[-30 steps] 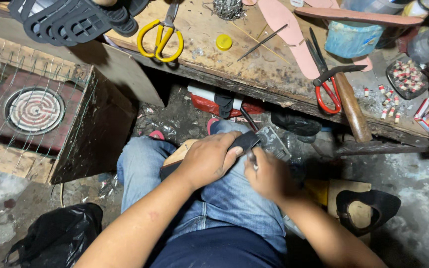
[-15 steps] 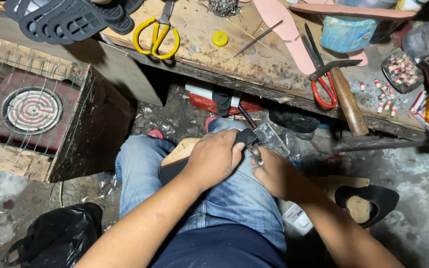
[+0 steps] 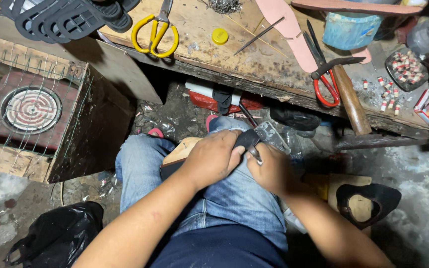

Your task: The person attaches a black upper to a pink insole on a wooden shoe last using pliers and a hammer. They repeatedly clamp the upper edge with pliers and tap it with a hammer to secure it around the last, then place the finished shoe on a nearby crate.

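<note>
Meanwhile left hand (image 3: 212, 160) fingers clamp a tan wooden shoe form (image 3: 182, 151); right hand (image 3: 270, 171) fingers pinch a thin metal tool (image 3: 255, 154).

Both bare forearms reach forward from the near edge and meet over the lap, above knees in blue jeans. The left hand (image 3: 213, 158) lies palm down, knuckles up, fingers curled and pressed around what it grips, its thumb pointing toward the other hand. The right hand (image 3: 270, 168), just beside it and touching at the fingertips, is closed in a pinch, its wrist bent inward and its forearm running off to the near right.
</note>
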`<move>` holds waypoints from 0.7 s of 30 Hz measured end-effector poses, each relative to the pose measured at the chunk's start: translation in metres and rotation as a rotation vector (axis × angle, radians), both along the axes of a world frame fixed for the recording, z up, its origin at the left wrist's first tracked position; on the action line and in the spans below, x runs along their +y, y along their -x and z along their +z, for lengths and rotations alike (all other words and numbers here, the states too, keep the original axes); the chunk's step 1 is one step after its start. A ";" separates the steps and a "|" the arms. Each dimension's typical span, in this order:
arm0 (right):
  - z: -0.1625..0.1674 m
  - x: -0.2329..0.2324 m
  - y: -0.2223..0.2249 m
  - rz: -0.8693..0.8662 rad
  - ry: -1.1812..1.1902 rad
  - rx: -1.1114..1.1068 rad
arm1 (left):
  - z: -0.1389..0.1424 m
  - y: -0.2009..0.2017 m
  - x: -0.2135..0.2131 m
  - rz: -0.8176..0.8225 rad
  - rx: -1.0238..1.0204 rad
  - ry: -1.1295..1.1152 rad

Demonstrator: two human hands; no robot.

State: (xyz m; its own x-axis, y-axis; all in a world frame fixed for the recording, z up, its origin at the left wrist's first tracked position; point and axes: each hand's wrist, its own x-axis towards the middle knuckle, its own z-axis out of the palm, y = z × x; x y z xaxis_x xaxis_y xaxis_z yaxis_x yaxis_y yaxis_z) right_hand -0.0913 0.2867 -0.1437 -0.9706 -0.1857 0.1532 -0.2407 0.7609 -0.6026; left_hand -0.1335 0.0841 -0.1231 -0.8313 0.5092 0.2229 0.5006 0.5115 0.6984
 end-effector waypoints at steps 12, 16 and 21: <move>0.006 0.001 -0.012 -0.012 -0.321 -0.394 | 0.012 0.006 0.006 0.010 -0.063 -0.025; 0.028 0.012 -0.003 0.160 -0.291 -0.345 | 0.010 -0.008 0.018 0.096 -0.080 0.056; 0.041 0.037 0.000 0.254 -0.140 -0.422 | 0.014 -0.026 0.017 0.104 0.085 -0.014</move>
